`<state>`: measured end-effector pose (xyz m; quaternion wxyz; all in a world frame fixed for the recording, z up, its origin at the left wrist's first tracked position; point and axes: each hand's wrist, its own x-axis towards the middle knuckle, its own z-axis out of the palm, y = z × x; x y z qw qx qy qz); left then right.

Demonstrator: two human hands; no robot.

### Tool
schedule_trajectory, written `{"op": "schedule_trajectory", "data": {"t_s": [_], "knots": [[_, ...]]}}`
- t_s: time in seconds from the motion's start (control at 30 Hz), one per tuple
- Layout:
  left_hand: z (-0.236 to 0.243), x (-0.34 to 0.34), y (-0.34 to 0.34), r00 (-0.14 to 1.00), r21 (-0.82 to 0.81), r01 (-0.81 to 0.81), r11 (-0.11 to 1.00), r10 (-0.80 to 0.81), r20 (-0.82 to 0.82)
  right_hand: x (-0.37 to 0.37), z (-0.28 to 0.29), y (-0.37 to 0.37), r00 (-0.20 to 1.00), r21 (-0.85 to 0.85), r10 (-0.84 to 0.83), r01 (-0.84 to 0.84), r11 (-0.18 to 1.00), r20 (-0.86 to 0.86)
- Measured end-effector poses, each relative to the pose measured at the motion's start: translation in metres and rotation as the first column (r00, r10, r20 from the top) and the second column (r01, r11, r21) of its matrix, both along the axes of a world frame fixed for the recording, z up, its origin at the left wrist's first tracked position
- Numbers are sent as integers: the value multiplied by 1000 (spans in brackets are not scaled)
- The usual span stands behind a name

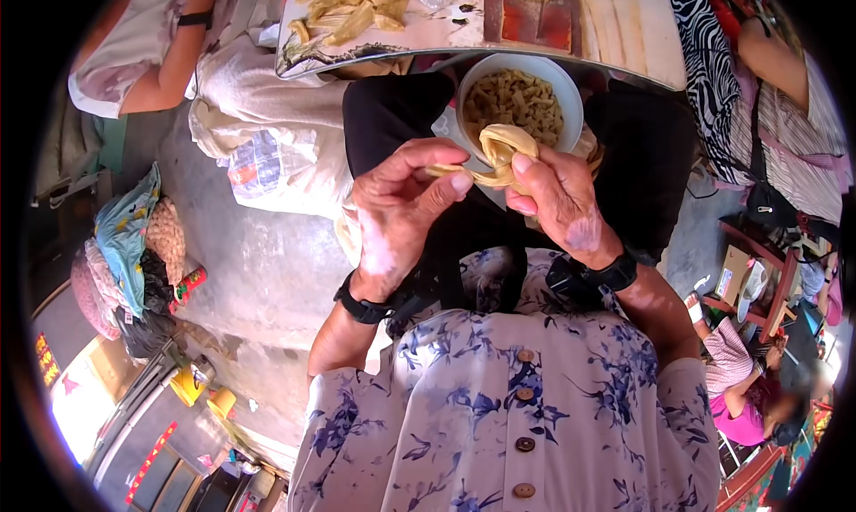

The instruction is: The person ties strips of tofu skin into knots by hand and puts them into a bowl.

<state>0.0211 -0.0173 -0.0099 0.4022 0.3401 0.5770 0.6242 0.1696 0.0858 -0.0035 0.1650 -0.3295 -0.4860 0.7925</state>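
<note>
Both hands are clamped on one pale yellow strip [508, 144], held over the lap: the left hand [397, 209] pinches its thin end at nine o'clock, the right hand [566, 195] grips its looped part at three. Just beyond the loop, at twelve o'clock, a round bowl [576, 106] holds small cut pieces [513, 100]. Toward eleven, more strips [361, 8] lie on the table [624, 21].

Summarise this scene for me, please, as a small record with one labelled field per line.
Left hand: pinches the narrow end of a pale yellow strip
Right hand: grips the strip near its looped part
Bowl: pale, round, between dark-trousered legs, holding small cut pieces
Table: ahead, with a heap of yellowish strips on its left part
</note>
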Motion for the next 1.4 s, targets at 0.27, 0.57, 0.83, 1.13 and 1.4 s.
{"op": "schedule_trajectory", "data": {"t_s": [0.27, 0.57, 0.83, 1.13, 1.4], "knots": [[-8, 2, 11, 831, -6, 53, 999, -41, 555, 5, -11, 3, 975, 461, 219, -178, 869, -37], [-7, 9, 15, 832, 8, 30, 1000, -29, 553, 5, -12, 4, 976, 579, 217, -182, 795, 9], [10, 16, 18, 941, 87, 135, 987, -156, 300, 6, -5, 4, 970, 507, 236, -172, 845, -65], [9, 5, 16, 887, 135, 192, 972, -230, 400, 9, -2, 2, 977, 522, 214, -171, 836, -23], [12, 12, 16, 646, 194, 207, 959, -283, 709, 9, 4, 2, 968, 591, 218, -105, 800, -124]]}}
